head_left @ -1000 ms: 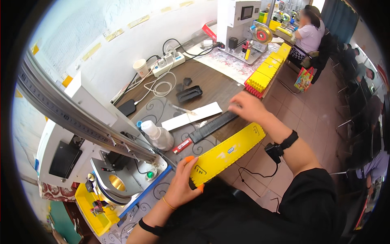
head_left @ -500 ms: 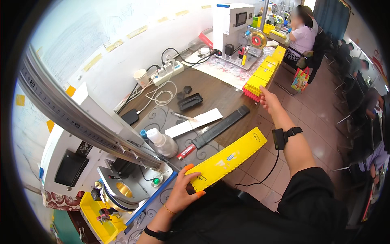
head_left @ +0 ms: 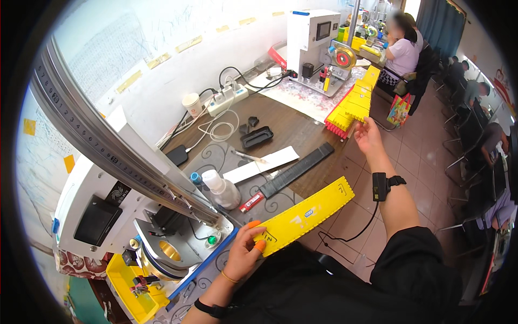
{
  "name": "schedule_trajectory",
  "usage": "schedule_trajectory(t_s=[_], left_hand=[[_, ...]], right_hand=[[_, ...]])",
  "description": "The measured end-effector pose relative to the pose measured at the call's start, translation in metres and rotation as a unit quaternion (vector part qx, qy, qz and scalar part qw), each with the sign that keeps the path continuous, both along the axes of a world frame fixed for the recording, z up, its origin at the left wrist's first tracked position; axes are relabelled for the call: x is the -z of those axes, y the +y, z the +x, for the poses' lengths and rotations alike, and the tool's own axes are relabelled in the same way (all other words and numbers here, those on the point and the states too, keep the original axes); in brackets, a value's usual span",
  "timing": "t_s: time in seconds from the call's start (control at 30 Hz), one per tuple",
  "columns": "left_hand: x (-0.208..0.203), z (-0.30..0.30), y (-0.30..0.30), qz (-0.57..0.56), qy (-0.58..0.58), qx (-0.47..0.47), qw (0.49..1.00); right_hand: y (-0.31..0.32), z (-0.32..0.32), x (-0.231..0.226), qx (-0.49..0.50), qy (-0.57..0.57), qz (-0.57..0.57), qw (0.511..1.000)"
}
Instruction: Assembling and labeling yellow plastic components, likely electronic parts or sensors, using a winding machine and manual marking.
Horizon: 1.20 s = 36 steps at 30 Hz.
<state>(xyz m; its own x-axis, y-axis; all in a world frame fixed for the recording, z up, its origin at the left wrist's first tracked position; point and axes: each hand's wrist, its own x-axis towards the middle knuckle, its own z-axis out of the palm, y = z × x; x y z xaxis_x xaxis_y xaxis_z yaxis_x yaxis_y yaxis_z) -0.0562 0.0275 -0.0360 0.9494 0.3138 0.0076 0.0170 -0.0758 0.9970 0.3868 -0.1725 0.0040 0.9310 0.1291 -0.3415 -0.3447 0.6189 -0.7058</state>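
My left hand [head_left: 241, 258], with orange covers on the thumb and a finger, grips the near end of a long yellow strip board [head_left: 288, 222]. The board has finely toothed long edges and black marker writing at both ends. It slants up to the right in front of my body. Farther off, my right hand [head_left: 369, 138] is at the near end of a stack of yellow toothed boards [head_left: 353, 103]. Its thumb and fingers pinch the corner of a top board, which is turned askew. Red toothed boards [head_left: 335, 131] show under the yellow ones.
A machine with a ruled metal column [head_left: 116, 146] stands at left beside a yellow bin [head_left: 120, 286]. On the table lie a bottle [head_left: 222, 191], a black strip [head_left: 297, 171], a white strip [head_left: 256, 166] and a power strip [head_left: 229, 100]. Another machine [head_left: 310, 46] and seated people [head_left: 403, 54] are beyond.
My right hand has drawn slightly right and toward me, and a top board of the stack now lies skewed. The left hand still holds its board, nearly in place.
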Motion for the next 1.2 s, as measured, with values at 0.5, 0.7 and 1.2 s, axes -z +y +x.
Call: schedule_trajectory(t_s=[0.5, 0.7, 1.2], left_hand=[[-0.018, -0.006, -0.008, -0.264, 0.104, 0.009, 0.959], [-0.02, -0.009, -0.009, -0.275, 0.099, 0.0, 0.956], [-0.018, -0.03, -0.004, -0.374, 0.068, -0.043, 0.924]], right_hand=[[-0.015, 0.018, 0.033, 0.029, -0.002, 0.103, 0.994], [-0.011, 0.019, 0.036, 0.001, -0.002, 0.095, 0.995], [-0.033, 0.03, 0.048, -0.083, -0.082, 0.085, 0.989]])
